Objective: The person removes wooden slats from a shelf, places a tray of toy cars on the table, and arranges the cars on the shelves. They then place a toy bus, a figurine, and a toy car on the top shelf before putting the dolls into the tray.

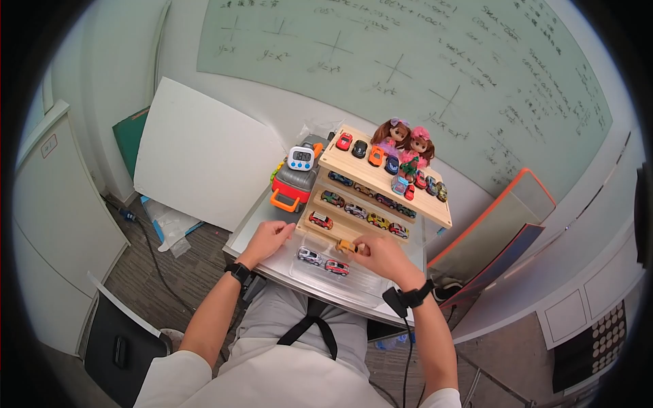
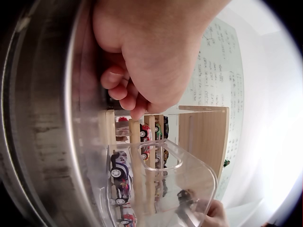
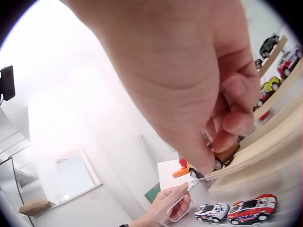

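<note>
My right hand (image 1: 376, 252) pinches a yellow-orange toy car (image 1: 345, 246) at the lowest step of the wooden display rack (image 1: 310, 233). In the right wrist view that car (image 3: 228, 156) is partly hidden behind the fingers. A red toy car (image 1: 320, 219) stands to its left on the same step. Loosely curled and with nothing visible in it, my left hand (image 1: 271, 241) is at the rack's left side, close to the clear plastic bin (image 2: 208, 177). Inside the bin lie a white toy car (image 1: 309, 256) and a red-and-white one (image 1: 337, 267).
Toy cars fill the rack's upper tiers, and two dolls (image 1: 407, 141) sit at the top. Left of the rack, a white timer (image 1: 300, 158) stands on a red-and-grey toy case (image 1: 291, 194). The table's metal edge (image 2: 71, 113) runs close beside my left hand.
</note>
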A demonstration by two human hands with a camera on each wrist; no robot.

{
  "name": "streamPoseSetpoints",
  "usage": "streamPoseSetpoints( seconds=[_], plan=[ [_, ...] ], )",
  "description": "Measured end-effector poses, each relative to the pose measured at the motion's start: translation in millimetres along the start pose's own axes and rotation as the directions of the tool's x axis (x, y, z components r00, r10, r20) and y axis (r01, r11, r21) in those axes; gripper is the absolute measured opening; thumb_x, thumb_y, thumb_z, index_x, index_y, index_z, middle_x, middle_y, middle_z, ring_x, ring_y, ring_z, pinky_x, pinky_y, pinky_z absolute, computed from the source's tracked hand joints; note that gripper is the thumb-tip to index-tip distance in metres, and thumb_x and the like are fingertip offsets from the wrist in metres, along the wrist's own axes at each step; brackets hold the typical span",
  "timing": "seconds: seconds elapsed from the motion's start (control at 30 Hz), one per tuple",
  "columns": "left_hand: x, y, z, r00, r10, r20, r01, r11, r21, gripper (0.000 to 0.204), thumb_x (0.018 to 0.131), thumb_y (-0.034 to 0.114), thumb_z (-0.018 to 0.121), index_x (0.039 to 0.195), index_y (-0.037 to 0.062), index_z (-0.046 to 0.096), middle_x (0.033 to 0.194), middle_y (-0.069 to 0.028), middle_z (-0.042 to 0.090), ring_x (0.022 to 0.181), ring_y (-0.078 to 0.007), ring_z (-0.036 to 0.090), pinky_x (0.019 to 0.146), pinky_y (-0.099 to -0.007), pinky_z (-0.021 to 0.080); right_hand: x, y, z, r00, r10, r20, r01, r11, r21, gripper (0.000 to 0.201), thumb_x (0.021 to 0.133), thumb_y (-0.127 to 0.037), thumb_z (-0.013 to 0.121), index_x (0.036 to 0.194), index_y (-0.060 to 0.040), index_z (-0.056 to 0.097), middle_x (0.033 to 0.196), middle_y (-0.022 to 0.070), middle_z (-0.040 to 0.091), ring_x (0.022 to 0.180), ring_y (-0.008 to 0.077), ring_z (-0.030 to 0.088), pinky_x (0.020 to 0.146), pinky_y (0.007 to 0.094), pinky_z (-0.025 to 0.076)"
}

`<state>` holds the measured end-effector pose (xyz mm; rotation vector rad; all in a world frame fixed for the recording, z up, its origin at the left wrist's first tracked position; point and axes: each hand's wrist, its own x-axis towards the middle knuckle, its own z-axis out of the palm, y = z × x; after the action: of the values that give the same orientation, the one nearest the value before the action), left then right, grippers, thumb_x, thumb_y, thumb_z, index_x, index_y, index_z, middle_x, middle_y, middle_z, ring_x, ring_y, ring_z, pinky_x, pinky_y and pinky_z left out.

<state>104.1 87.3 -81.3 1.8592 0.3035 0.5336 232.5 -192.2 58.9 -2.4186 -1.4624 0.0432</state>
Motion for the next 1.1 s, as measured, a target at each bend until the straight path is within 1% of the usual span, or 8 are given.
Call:
streamPoseSetpoints(
  seconds=[0.17, 0.23, 0.33, 0.43, 0.5, 0.7, 0.83, 1.1],
  plan=[
    [-1.6, 1.7, 2.8, 1.000, 0.011, -0.017, -0.012, 0.999, -0.045, 0.042, 0.103, 0.034, 0.064, 0.083, -0.0022, 0.071, 0.062, -0.0029, 0.060, 0.059, -0.0092, 0.052, 0.057, -0.0292, 0.044, -33.8, 7.0, -11.0, 0.915, 0.135, 0.380, -0.088, 0.987, -0.137, 0.043, 0.087, -0.043, 0.077, 0.110, -0.0069, 0.078, 0.088, 0.0175, 0.076, 0.084, 0.0334, 0.073, 0.080, 0.0409, 0.057],
    [-0.5, 1.4, 0.3, 1.000, -0.018, 0.002, 0.018, 1.000, -0.017, 0.042, 0.103, 0.034, 0.064, 0.083, -0.0024, 0.071, 0.063, -0.0026, 0.060, 0.059, -0.0088, 0.052, 0.057, -0.0288, 0.045, -37.5, 19.0, -0.5, 0.894, 0.183, 0.409, -0.104, 0.973, -0.208, 0.045, 0.087, -0.045, 0.076, 0.110, -0.0066, 0.079, 0.094, 0.0192, 0.077, 0.090, 0.0347, 0.074, 0.086, 0.0413, 0.057],
    [-0.5, 0.1, -0.9, 0.999, -0.033, 0.012, 0.033, 0.999, -0.014, 0.043, 0.103, 0.034, 0.064, 0.083, -0.0026, 0.071, 0.064, -0.0032, 0.062, 0.060, -0.0086, 0.053, 0.058, -0.0285, 0.045, -37.5, 31.4, 19.9, 0.888, 0.239, 0.392, -0.112, 0.940, -0.321, 0.038, 0.089, -0.038, 0.073, 0.109, -0.0058, 0.078, 0.096, 0.0203, 0.077, 0.093, 0.0360, 0.073, 0.087, 0.0429, 0.057],
    [-1.0, 1.4, -1.2, 1.000, -0.005, 0.010, 0.005, 1.000, 0.002, 0.043, 0.103, 0.035, 0.064, 0.083, -0.0023, 0.071, 0.065, -0.0033, 0.062, 0.060, -0.0085, 0.054, 0.058, -0.0284, 0.045, -33.9, 33.6, 36.5, 0.944, 0.170, 0.281, -0.098, 0.963, -0.253, 0.031, 0.091, -0.030, 0.071, 0.107, -0.0047, 0.078, 0.095, 0.0198, 0.077, 0.091, 0.0379, 0.073, 0.085, 0.0447, 0.057],
    [-2.1, 3.2, -1.0, 1.000, -0.009, 0.003, 0.009, 1.000, -0.003, 0.043, 0.103, 0.035, 0.064, 0.083, -0.0022, 0.071, 0.064, -0.0033, 0.062, 0.060, -0.0086, 0.053, 0.057, -0.0284, 0.044, -31.6, 14.6, 31.4, 0.992, 0.074, 0.101, -0.060, 0.989, -0.132, 0.024, 0.092, -0.022, 0.068, 0.104, -0.0038, 0.078, 0.090, 0.0190, 0.077, 0.086, 0.0385, 0.073, 0.081, 0.0453, 0.058],
    [-1.1, 3.6, -0.7, 1.000, -0.026, 0.009, 0.026, 1.000, -0.007, 0.043, 0.103, 0.036, 0.064, 0.084, -0.0022, 0.071, 0.065, -0.0031, 0.062, 0.060, -0.0083, 0.053, 0.058, -0.0280, 0.044, -4.3, -7.0, 20.0, 0.996, -0.064, -0.064, 0.060, 0.997, -0.055, 0.021, 0.094, -0.020, 0.064, 0.100, -0.0051, 0.078, 0.081, 0.0228, 0.073, 0.080, 0.0404, 0.072, 0.077, 0.0492, 0.058],
    [0.1, -0.4, -0.5, 0.999, -0.033, 0.009, 0.033, 0.999, -0.011, 0.043, 0.103, 0.035, 0.064, 0.083, -0.0023, 0.071, 0.065, -0.0025, 0.062, 0.061, -0.0077, 0.053, 0.058, -0.0277, 0.044, 28.8, -14.3, 28.2, 0.995, -0.025, -0.095, 0.030, 0.998, 0.055, 0.022, 0.095, -0.021, 0.064, 0.101, -0.0043, 0.078, 0.081, 0.0230, 0.073, 0.081, 0.0408, 0.072, 0.077, 0.0504, 0.057],
    [-1.9, 4.4, -1.4, 1.000, -0.016, 0.012, 0.017, 0.999, -0.028, 0.043, 0.104, 0.034, 0.064, 0.082, -0.0028, 0.069, 0.065, -0.0028, 0.062, 0.061, -0.0077, 0.052, 0.058, -0.0286, 0.045, 85.9, -15.6, 68.6, 0.991, -0.068, -0.115, 0.058, 0.994, -0.088, 0.039, 0.094, -0.025, 0.068, 0.125, -0.0008, 0.067, 0.091, 0.0247, 0.074, 0.086, 0.0429, 0.072, 0.081, 0.0503, 0.057]
  ],
)
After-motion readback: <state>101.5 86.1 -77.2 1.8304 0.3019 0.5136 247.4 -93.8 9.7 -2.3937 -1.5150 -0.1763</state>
